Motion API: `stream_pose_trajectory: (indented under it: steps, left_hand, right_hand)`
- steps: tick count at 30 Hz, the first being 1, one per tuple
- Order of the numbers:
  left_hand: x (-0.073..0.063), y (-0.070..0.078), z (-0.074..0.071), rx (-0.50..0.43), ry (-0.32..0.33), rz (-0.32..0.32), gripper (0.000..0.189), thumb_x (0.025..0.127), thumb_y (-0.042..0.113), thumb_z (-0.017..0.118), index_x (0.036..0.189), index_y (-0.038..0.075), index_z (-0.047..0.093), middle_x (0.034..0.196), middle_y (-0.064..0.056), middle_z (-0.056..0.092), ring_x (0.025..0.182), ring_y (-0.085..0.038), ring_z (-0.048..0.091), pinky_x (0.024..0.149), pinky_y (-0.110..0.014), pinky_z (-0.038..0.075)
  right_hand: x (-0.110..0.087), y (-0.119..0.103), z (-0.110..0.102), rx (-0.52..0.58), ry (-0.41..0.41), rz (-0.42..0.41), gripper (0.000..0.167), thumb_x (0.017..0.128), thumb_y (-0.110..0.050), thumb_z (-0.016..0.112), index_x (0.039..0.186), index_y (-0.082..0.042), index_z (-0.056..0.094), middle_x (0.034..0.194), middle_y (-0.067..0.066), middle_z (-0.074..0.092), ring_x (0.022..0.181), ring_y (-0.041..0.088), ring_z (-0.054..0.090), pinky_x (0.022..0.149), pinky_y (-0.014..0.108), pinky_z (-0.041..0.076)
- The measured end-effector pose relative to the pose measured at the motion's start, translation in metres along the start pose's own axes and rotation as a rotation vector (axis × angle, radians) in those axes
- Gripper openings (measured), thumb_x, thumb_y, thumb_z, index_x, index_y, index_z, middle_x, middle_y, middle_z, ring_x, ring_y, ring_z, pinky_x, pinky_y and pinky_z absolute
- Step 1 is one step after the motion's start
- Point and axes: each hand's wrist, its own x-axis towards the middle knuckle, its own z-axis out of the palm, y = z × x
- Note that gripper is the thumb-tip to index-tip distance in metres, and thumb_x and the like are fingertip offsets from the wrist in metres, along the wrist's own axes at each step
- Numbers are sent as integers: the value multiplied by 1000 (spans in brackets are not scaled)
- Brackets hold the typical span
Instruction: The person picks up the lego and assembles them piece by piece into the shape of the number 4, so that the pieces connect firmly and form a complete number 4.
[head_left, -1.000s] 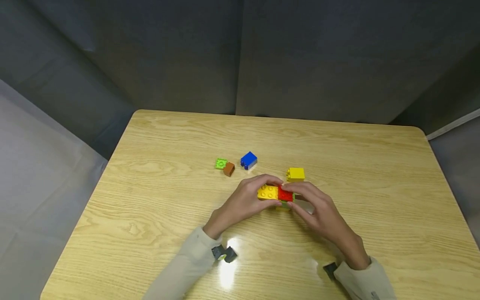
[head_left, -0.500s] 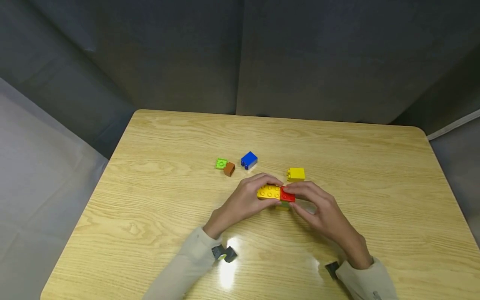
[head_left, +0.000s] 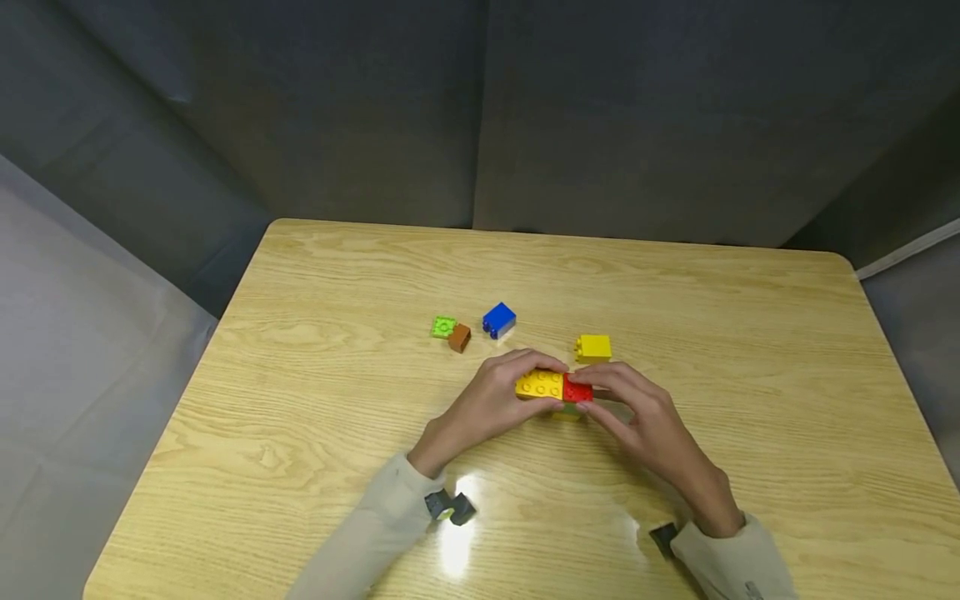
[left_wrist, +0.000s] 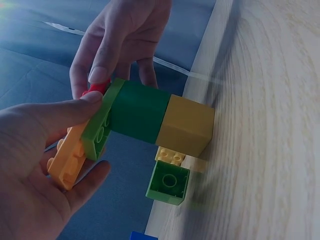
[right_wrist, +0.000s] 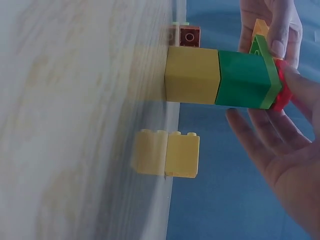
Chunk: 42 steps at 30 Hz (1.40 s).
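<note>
My left hand (head_left: 495, 396) grips a studded yellow brick (head_left: 538, 385) between thumb and fingers. Against its right end sits a red brick (head_left: 577, 390), which my right hand (head_left: 641, 412) pinches with fingertips at its far side and thumb at the near side. Both lie on top of a stack. In the left wrist view, a thin light green plate (left_wrist: 95, 141) comes below them, then a dark green block (left_wrist: 140, 112) and a yellow block (left_wrist: 186, 126) at the bottom on the table. The light green plate sticks out sideways past the dark green block.
Behind the hands lies a yellow brick (head_left: 594, 348) on its side. Farther left are a blue brick (head_left: 498, 321), a brown brick (head_left: 460, 337) and a light green piece (head_left: 443, 327). A hollow green brick (left_wrist: 169, 182) shows beyond the stack in the left wrist view.
The yellow and red bricks have shifted slightly right, and more yellow studs show between the hands. My right hand has moved a little right with them; my left hand has barely moved.
</note>
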Motion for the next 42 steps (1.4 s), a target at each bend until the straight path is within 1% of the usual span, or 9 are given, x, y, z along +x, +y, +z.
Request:
stream_pose_trajectory:
  steps: [7, 11, 13, 17, 21, 27, 32, 36, 42]
  left_hand:
    - [1, 0, -9, -33, -56, -8, 49, 82, 7, 89, 126, 2, 68, 124, -8, 70, 116, -17, 64, 100, -21, 50]
    - [0, -2, -16, -41, -102, -41, 54, 81, 6, 90, 129, 2, 66, 129, -9, 69, 116, -20, 64, 98, -21, 50]
    - [0, -2, -19, -30, -137, -73, 55, 83, 8, 89, 131, 2, 66, 131, -9, 68, 117, -21, 64, 98, -21, 51]
    - [-2, -3, -28, -3, -197, -175, 55, 84, 13, 88, 134, 3, 66, 133, -8, 68, 120, -20, 63, 101, -29, 52]
    - [-3, -5, -35, 2, -226, -245, 54, 85, 12, 88, 134, 3, 68, 133, -8, 69, 117, -20, 65, 101, -38, 53]
    - [-2, -5, -34, 37, -237, -220, 51, 85, 14, 88, 132, 5, 70, 130, -8, 71, 117, -20, 67, 99, -31, 53]
    - [-1, -3, -27, 32, -223, -184, 52, 85, 14, 89, 131, 4, 69, 128, -9, 72, 115, -20, 68, 96, -25, 53]
    - [0, 0, -21, 20, -203, -161, 50, 86, 15, 88, 130, 2, 70, 126, -11, 73, 111, -19, 69, 92, -21, 53]
    - [0, 2, -20, 29, -179, -152, 44, 88, 14, 86, 128, 2, 71, 124, -11, 73, 110, -20, 70, 91, -21, 54]
  right_hand:
    - [1, -3, 0, -31, 4, 18, 47, 81, 11, 82, 124, -7, 71, 122, 5, 68, 112, 18, 66, 83, 34, 61]
    - [1, -5, 0, -26, 7, 21, 49, 81, 12, 82, 125, -8, 71, 120, 3, 68, 109, 18, 67, 81, 35, 62]
    - [2, -6, 0, -23, 10, 23, 49, 82, 11, 82, 125, -8, 71, 120, 2, 68, 108, 18, 67, 81, 35, 62]
    - [2, -8, 0, -18, 10, 35, 47, 83, 10, 82, 125, -9, 72, 120, 1, 68, 107, 18, 68, 81, 35, 62]
    - [2, -8, -1, -20, 9, 45, 46, 82, 10, 82, 124, -8, 73, 119, 1, 68, 107, 18, 68, 81, 35, 62]
    - [1, -8, -1, -54, 11, 41, 43, 82, 10, 82, 120, -5, 73, 124, 5, 69, 111, 23, 68, 81, 25, 60]
    - [1, -9, 0, -77, 23, 24, 41, 81, 11, 82, 118, -4, 74, 127, 8, 69, 114, 28, 67, 84, 21, 58]
    - [1, -10, -1, -78, 23, 25, 39, 81, 10, 82, 116, -5, 74, 125, 7, 70, 114, 27, 67, 88, 19, 56]
    - [3, -12, -2, -38, 8, 17, 41, 82, 12, 81, 118, -5, 74, 125, 6, 70, 114, 25, 68, 85, 17, 56]
